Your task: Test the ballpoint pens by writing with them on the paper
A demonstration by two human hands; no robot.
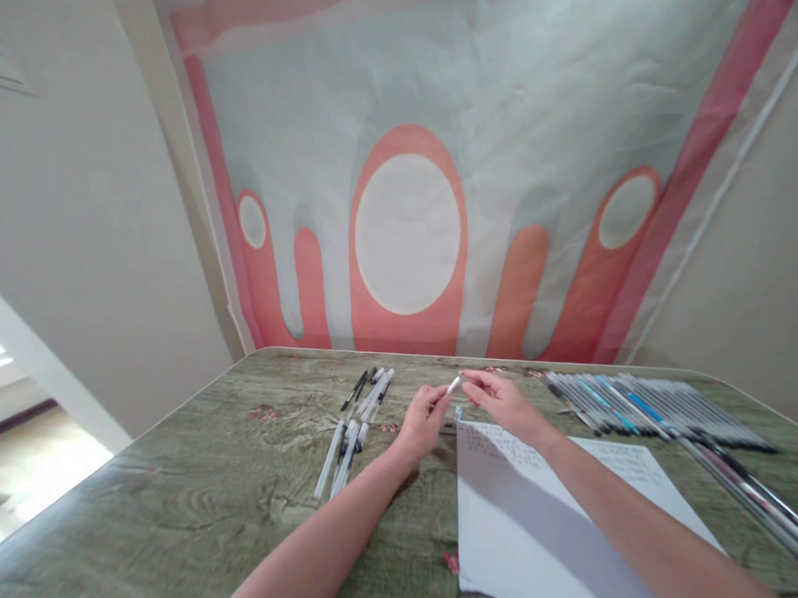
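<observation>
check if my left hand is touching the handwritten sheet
Apart. The head view shows wood-grain tabletop between the left hand and the left edge of the handwritten sheet.

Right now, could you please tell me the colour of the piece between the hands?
The piece looks mostly white, best seen in the head view.

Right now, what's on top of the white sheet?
On the white sheet, handwriting shows near the far edge, either side of the right forearm, plus a shadow. The forearm hides the part behind it; anything beneath the sheet is covered.
</observation>
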